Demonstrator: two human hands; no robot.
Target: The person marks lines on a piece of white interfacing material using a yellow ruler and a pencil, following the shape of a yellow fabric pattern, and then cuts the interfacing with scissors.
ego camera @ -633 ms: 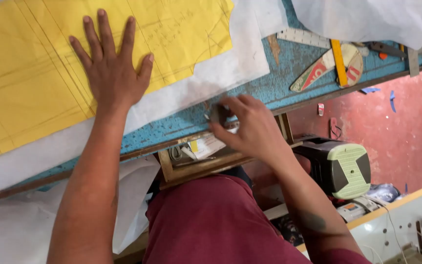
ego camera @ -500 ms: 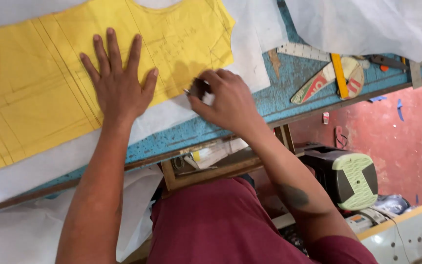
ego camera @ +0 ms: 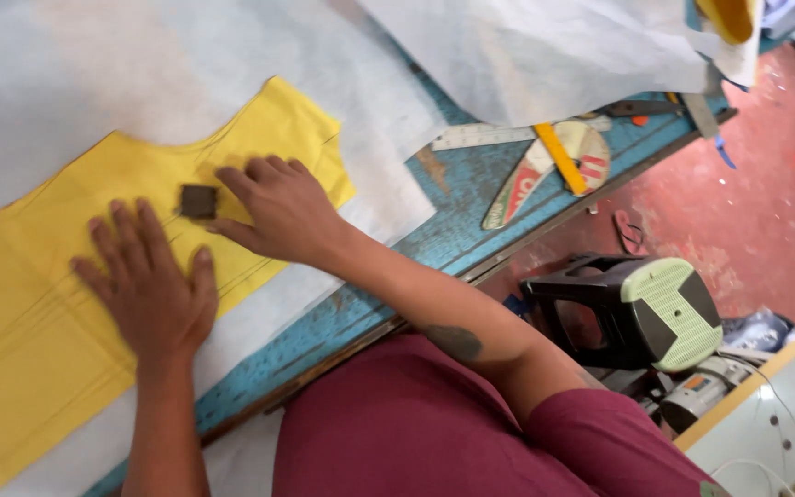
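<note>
The left hand (ego camera: 151, 285) lies flat on the yellow fabric piece (ego camera: 66, 304), fingers spread wide, pressing it down against the white interlining sheet (ego camera: 94, 83) that covers the blue worktable (ego camera: 443, 235). Just to its right the right hand (ego camera: 280, 207) rests on the same cloth, fingers extended and close together, their tips touching a small dark block (ego camera: 199, 201) — tailor's chalk, by the look of it — that sits on the yellow piece near its curved neckline edge. Faint ruled lines already run across the cloth, so some marking appears done; the piece is uncut and nothing shows a fresh line under the chalk. Farther right lie a steel ruler (ego camera: 489, 136) and a curved pattern ruler (ego camera: 545, 170).
</note>
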